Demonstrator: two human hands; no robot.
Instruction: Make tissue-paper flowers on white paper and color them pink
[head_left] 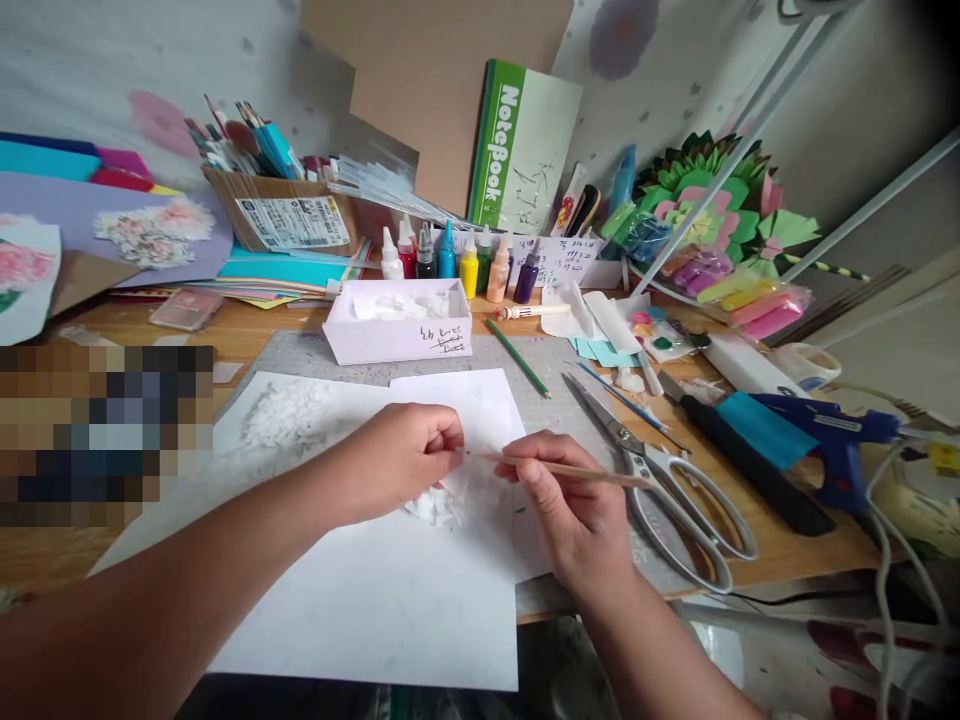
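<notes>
Wooden and slim, the stick (592, 470) is grasped in the fingers of the right hand (581, 510), over the white sheets (360, 610), its thin tip pointing towards the left hand (405, 455). The left fingers are curled inward close to that tip — whether they pinch anything small, I cannot tell. Just under the left hand lie white scraps (439, 507), and a larger white pile (289, 412) sits on the paper beyond the left forearm. A grey mat (300, 350) shows around the sheets, with a green pencil (519, 360) across its far part. Behind the hands stands a white box (397, 340) with white pieces inside; small colour bottles (470, 268) line up behind it, in front of an upright notebook (525, 150). To the right — near the right hand — are large scissors (645, 470), then a blue glue gun (832, 430) farther out on the wooden bench (776, 563).
</notes>
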